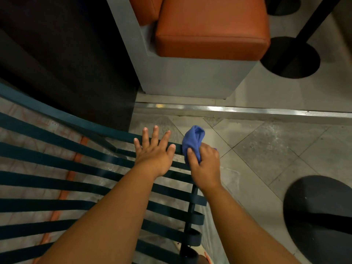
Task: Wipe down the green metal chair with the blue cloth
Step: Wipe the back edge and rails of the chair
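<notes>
Wiping under way at green metal chair [57,176] corner. Left hand [153,151] flat, fingers spread, bracing slats. Right hand [204,164] just beside, gripping bunched blue cloth [193,141] against end rail. Next: probably drag cloth along slats nearer the body.

Dark green slatted metal chair [57,164]; bunched blue cloth [192,143] lies pressed against its far right corner.

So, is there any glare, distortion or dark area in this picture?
Head view: glare on the metal floor strip; wide-angle bending curves the green metal chair slats; upper left is very dark; left hand, right hand and blue cloth are evenly lit.
</notes>
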Available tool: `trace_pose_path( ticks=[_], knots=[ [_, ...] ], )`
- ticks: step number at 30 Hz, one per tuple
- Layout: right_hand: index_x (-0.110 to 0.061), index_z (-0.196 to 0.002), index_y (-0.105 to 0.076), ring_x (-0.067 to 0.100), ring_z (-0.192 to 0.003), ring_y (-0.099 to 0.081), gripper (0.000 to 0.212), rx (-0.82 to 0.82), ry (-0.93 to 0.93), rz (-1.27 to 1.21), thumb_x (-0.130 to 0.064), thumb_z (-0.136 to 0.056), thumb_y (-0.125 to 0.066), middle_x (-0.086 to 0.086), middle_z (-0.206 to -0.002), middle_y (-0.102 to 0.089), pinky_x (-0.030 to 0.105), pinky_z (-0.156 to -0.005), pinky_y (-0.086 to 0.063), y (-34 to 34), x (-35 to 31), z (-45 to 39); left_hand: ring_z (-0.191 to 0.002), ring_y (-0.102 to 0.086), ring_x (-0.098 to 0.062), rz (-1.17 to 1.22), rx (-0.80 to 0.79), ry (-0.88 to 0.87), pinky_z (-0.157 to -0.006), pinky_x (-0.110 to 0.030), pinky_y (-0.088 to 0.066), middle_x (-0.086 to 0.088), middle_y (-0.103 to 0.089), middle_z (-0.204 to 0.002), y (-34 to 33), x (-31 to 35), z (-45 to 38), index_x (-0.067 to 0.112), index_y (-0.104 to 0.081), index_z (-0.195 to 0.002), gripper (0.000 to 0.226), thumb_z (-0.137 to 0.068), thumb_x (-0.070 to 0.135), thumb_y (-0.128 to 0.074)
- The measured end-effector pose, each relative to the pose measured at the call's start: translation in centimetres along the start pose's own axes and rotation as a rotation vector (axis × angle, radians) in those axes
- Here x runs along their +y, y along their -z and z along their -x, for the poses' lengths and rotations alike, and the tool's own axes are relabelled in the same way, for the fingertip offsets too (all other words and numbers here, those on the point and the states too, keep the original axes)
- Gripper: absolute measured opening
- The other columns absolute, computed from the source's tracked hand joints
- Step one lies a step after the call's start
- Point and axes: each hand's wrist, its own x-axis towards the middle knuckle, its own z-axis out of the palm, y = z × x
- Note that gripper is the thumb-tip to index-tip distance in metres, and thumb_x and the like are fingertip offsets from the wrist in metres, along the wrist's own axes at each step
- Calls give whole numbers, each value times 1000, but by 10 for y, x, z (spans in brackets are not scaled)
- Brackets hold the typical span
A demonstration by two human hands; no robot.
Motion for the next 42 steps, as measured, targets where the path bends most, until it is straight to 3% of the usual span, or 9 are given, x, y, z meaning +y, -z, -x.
trace_pose_path(
  ticks=[3,8,15,22,27,30,36,39,42],
  knots=[
    [-17,-98,-58,18,-100,-46,39,0,53,-59,-50,-95,-36,-1,-101,-55,33,-96,-37,-2,15,19,-137,34,-28,-15,8,-3,-109,-53,18,1,31,-154,-1,0,0,41,17,-147,55,-98,51,-6],
    [-20,-70,-52,21,-66,-55,43,-214,-351,-129,-37,-102,-29,3,-64,-55,32,-61,-46,19,-9,-31,-136,36,-29,-19,-22,-5,-109,-54,19,1,31,-154,1,1,-1,40,15,-147,54,-98,50,-5],
    [-22,-116,-57,17,-111,-41,41,-55,142,123,-50,-93,-37,0,-118,-52,43,-102,-34,-5,5,16,-137,35,-29,-6,-33,22,-111,-56,18,1,28,-155,2,4,-1,40,9,-149,55,-98,52,-7],
    [-24,-78,-54,23,-80,-55,50,-59,-181,-81,-64,-87,-25,-2,-77,-59,49,-77,-49,0,-3,-16,-137,35,-33,-56,-36,46,-109,-56,18,-3,30,-155,7,14,0,36,8,-149,68,-92,66,-10],
    [-17,-109,-56,20,-107,-45,42,100,81,-77,-49,-98,-31,-1,-107,-53,39,-104,-33,-14,16,17,-138,34,-29,-55,37,-96,-112,-58,15,0,29,-155,-3,38,3,35,14,-149,56,-101,40,-15],
    [-27,-96,-52,19,-96,-44,33,125,-78,-226,-51,-93,-30,-9,-94,-50,31,-92,-37,-11,22,11,-138,33,-26,0,22,-108,-109,-55,22,3,27,-156,-5,35,-3,39,13,-148,53,-101,42,-11],
    [-24,-74,-55,27,-70,-56,35,21,-434,-378,-43,-96,-36,6,-71,-58,51,-72,-51,7,3,-13,-138,34,-24,3,25,-102,-105,-53,24,5,27,-156,-6,36,-2,40,13,-148,53,-101,42,-10],
    [-24,-92,-55,20,-102,-52,30,85,-104,-170,-45,-96,-33,-2,-98,-58,43,-100,-40,-6,6,10,-138,33,-24,5,30,-90,-106,-52,24,5,27,-156,-7,36,-3,40,12,-148,53,-101,42,-10],
    [-39,-133,-36,0,-138,-20,37,53,-28,-206,-43,-96,-36,-5,-143,-32,19,-117,-12,-19,25,38,-139,33,-23,9,50,-97,-105,-51,24,6,26,-156,-9,35,-2,41,12,-148,53,-101,42,-11]
  ],
)
